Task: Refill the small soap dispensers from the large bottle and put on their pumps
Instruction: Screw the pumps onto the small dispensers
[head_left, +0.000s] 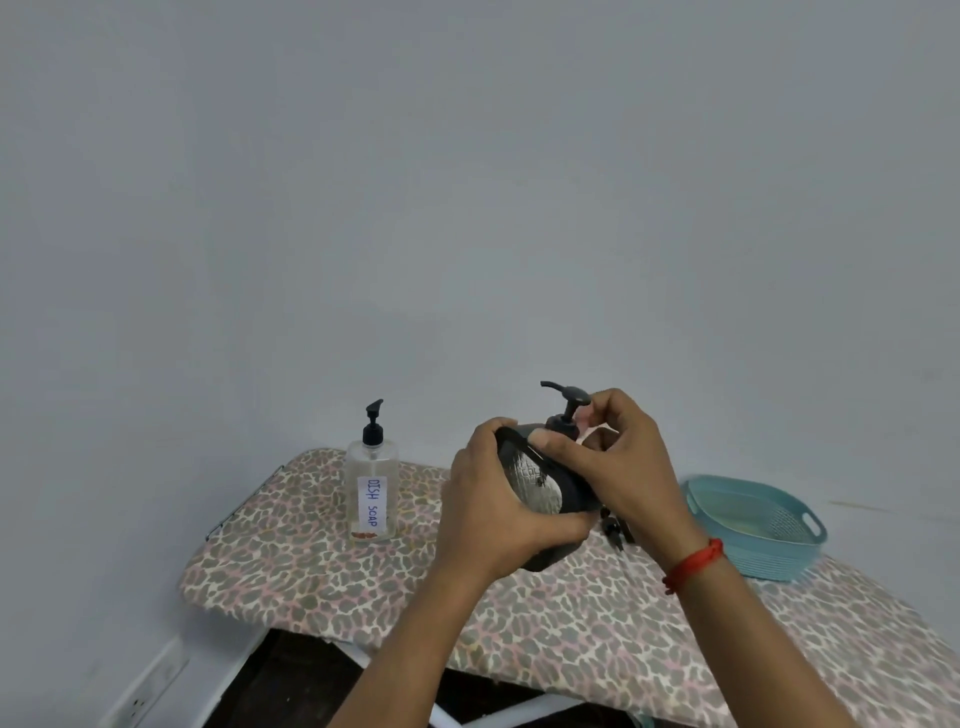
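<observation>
My left hand (493, 509) grips a dark, black-bodied bottle (545, 488) with a silvery label, held tilted above the board. My right hand (618, 467) has its fingers curled around the bottle's black pump (566, 410) at the neck. A clear dispenser (371, 488) labelled "DISH SOAP" stands upright on the left of the board with its black pump on; it holds only a little liquid at the bottom. A small black part (615, 530) lies on the board behind my right wrist, mostly hidden.
The leopard-print ironing board (597, 623) has its narrow end at the left, with a drop to the floor beyond. A teal plastic basket (758, 525) sits on the board's right side against the grey wall. A wall socket (140, 701) is low at the left.
</observation>
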